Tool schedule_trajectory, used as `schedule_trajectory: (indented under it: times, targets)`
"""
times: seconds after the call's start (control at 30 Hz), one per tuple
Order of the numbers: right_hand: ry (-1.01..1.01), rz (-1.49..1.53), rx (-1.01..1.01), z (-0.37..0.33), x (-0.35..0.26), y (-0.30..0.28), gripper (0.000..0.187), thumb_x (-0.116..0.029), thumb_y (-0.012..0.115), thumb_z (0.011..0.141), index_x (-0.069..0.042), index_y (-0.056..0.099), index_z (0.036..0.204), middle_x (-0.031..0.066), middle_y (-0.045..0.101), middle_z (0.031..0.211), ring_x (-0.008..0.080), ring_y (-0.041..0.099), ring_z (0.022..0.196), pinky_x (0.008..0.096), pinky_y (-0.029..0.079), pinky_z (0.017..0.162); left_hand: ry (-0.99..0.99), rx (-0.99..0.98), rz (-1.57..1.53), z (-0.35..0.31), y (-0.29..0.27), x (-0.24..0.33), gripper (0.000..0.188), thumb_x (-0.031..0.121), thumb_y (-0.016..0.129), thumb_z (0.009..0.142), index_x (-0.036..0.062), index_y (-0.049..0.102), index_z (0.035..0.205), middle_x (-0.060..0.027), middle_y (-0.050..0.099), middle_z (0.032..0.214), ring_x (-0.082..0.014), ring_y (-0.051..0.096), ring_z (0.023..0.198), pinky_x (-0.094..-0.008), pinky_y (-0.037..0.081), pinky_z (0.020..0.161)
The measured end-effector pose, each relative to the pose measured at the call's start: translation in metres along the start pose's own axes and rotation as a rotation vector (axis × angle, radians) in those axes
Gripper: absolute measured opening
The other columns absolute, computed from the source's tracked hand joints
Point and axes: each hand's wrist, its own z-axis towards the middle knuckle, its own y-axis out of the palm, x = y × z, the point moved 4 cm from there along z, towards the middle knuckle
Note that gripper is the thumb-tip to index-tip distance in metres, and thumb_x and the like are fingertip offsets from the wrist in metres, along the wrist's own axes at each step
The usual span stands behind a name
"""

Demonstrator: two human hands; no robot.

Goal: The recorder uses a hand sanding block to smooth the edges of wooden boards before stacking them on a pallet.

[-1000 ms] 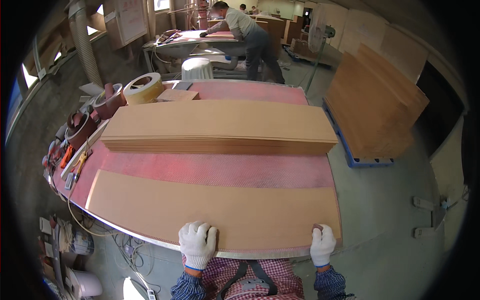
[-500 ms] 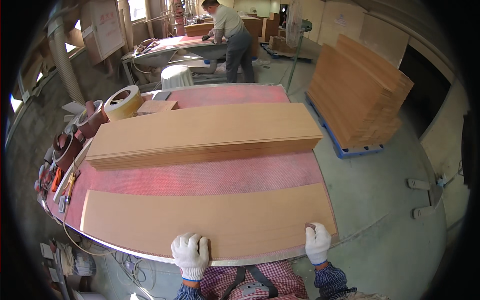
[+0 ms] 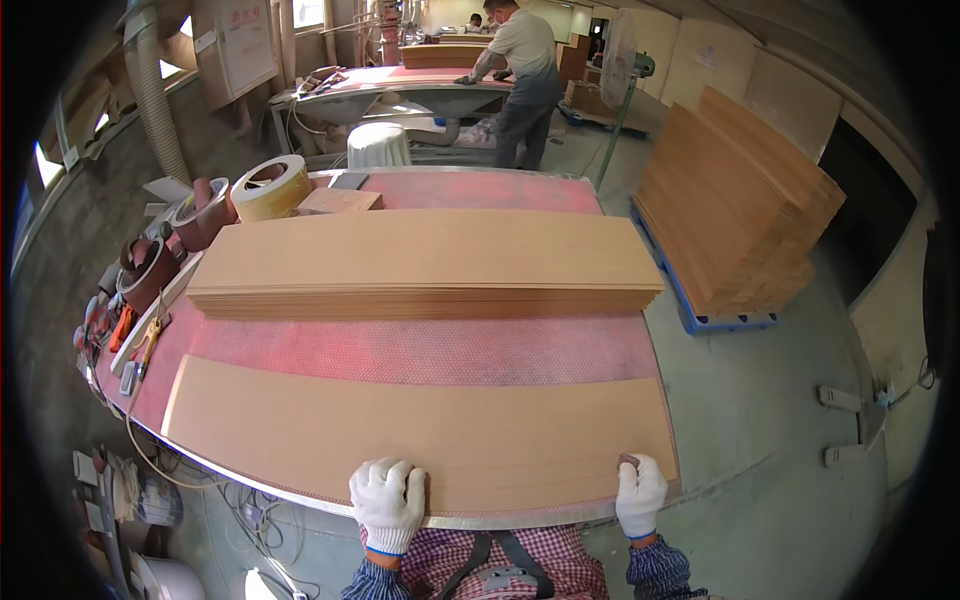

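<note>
Head view: here's the flat tan panel [image 3: 420,430], long axis running left to right along the pink surface's [image 3: 430,348] near edge, directly ahead of both grips! The left grip [image 3: 388,503] lies fingers together over its near edge, closer to mid-panel (pinching or merely resting, I cannot tell); the right grip [image 3: 641,497] pinches a small brown pad [image 3: 628,461] by the right end. Beyond, a panel stack [image 3: 430,250]; deeper in the room, a co-worker [image 3: 525,60] leans.

There was the left hand [image 3: 388,503], white-gloved, back upward, fingers curled, thumb on its right side! Well apart, the right hand [image 3: 641,497], gloved too, held its fingers bent in a pinch! Bare wrists [image 3: 384,561] showed, and sleeved forearms [image 3: 660,570] reached up from below!
</note>
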Motion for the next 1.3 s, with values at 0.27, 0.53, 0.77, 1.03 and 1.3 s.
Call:
schedule_trajectory:
  times: [0.27,0.53,0.77,1.03,1.3]
  targets:
    - [0.041,0.015,0.014,-0.001,0.005,0.001,0.013,-0.014,0.065,0.089,-0.002,0.066,0.094,0.0152,0.067,0.081,0.0326,0.065,0.074,0.0409,0.051,0.068,-0.005,0.003,-0.008,0.001,0.0,0.002,0.011,0.017,0.072,0.078,0.0118,0.064,0.083,-0.005,0.064,0.088,-0.0279,0.06,0.086,-0.042,0.044,0.082]
    - [0.057,0.021,0.006,-0.002,0.004,0.0,0.014,-0.015,0.065,0.089,-0.002,0.066,0.095,0.0152,0.067,0.081,0.0326,0.066,0.074,0.0405,0.051,0.069,0.012,0.03,-0.016,0.002,-0.003,0.003,0.013,0.016,0.073,0.077,0.0113,0.064,0.083,-0.0057,0.064,0.086,-0.028,0.06,0.083,-0.0414,0.045,0.08]
    - [0.073,0.015,-0.011,0.0,0.004,0.001,0.015,-0.016,0.065,0.09,-0.002,0.066,0.096,0.0152,0.068,0.081,0.0323,0.066,0.075,0.0405,0.051,0.069,0.016,0.024,-0.01,0.002,-0.004,0.002,0.013,0.016,0.074,0.076,0.0108,0.064,0.084,-0.0061,0.063,0.086,-0.0283,0.061,0.084,-0.042,0.045,0.079]
    - [0.08,0.005,-0.026,0.0,0.006,0.002,0.015,-0.016,0.064,0.09,-0.002,0.065,0.096,0.015,0.068,0.082,0.0319,0.066,0.074,0.0407,0.051,0.069,0.017,0.041,-0.01,0.002,-0.004,0.002,0.013,0.016,0.074,0.077,0.0109,0.064,0.084,-0.0057,0.064,0.086,-0.0278,0.062,0.083,-0.0416,0.046,0.079]
    - [0.133,0.028,-0.032,0.001,0.006,0.001,0.016,-0.016,0.062,0.091,0.0,0.065,0.095,0.0154,0.067,0.081,0.0299,0.065,0.073,0.0395,0.051,0.069,-0.005,0.018,-0.042,0.003,-0.001,0.001,0.012,0.016,0.073,0.077,0.0113,0.065,0.085,-0.0053,0.064,0.088,-0.028,0.061,0.087,-0.042,0.045,0.081]
